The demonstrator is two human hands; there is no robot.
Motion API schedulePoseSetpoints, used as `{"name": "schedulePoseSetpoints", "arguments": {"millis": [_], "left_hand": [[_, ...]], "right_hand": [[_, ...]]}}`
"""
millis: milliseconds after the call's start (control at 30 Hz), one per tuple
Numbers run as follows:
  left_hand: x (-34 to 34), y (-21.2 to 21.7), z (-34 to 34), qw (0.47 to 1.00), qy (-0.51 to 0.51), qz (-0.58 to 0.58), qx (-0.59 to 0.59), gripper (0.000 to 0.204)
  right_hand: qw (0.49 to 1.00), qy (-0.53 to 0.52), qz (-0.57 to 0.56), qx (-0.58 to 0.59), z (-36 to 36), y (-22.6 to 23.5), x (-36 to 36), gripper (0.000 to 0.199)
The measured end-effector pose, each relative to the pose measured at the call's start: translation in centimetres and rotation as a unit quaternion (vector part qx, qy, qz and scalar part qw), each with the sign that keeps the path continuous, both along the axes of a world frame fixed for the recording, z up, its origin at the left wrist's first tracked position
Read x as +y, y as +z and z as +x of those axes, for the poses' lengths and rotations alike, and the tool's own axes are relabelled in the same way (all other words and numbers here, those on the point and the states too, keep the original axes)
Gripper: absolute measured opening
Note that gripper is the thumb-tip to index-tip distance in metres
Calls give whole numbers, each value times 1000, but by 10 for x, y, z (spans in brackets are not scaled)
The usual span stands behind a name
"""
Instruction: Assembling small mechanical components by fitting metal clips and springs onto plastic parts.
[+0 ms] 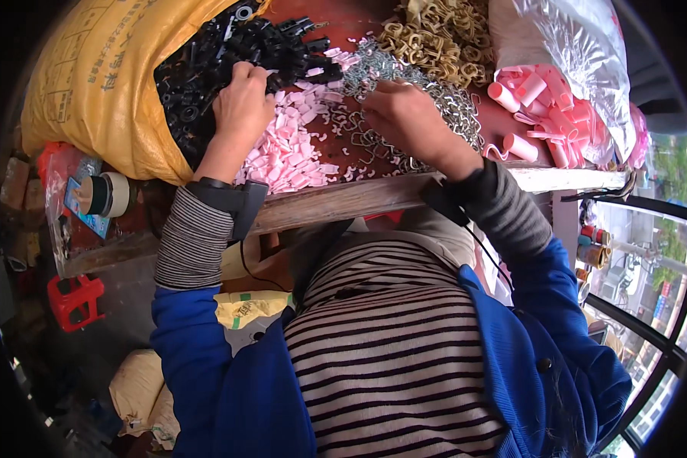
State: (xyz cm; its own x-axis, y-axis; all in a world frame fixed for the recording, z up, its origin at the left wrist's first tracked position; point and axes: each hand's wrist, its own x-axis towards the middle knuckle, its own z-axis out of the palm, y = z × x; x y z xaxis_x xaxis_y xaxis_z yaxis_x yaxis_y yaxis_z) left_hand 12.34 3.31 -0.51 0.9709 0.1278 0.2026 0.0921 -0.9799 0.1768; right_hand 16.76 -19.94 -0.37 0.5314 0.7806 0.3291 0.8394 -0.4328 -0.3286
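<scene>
At the near edge of a heap of black plastic parts (267,46), my left hand (242,107) has its fingers curled down and closed; whatever is in them is hidden. Small pink plastic pieces (290,145) lie in a pile just right of its wrist. My right hand (411,122) is closed in a pinch over bent silver wire hooks (454,111), and its fingertips hide what they hold. Small grey metal pieces (370,65) spread beyond it, with a few pink bits among them.
A yellow woven sack (107,91) spills the black parts at left. Brass-coloured rings (435,42) are heaped at the back. Pink tube-shaped parts (538,99) come out of a clear plastic bag (565,38) at right. The wooden table edge (336,204) runs before me; a red stool (76,301) stands below left.
</scene>
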Motion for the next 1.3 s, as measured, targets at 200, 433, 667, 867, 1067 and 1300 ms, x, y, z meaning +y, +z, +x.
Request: {"name": "schedulePoseSetpoints", "arguments": {"millis": [200, 433, 667, 867, 1067, 1300], "left_hand": [[14, -7, -11, 990, -24, -112, -87, 31], [15, -9, -30, 739, -20, -671, -58, 26], [2, 0, -54, 479, -4, -877, -41, 21], [-43, 17, -66, 560, 9, -829, 14, 28], [-77, 8, -71, 595, 8, -795, 116, 29], [-107, 4, -69, 678, 46, -727, 102, 15]], "right_hand": [[994, -29, -108, 10, 12, -17, 37, 12], [990, -43, -133, 27, 9, -23, 44, 14], [993, -77, -25, 84, -15, -1, 28, 14], [896, -7, 182, 405, -48, 11, 15, 12], [800, -9, 329, 502, -61, -19, -2, 12], [609, 21, 423, 670, -67, -29, -21, 11]]}}
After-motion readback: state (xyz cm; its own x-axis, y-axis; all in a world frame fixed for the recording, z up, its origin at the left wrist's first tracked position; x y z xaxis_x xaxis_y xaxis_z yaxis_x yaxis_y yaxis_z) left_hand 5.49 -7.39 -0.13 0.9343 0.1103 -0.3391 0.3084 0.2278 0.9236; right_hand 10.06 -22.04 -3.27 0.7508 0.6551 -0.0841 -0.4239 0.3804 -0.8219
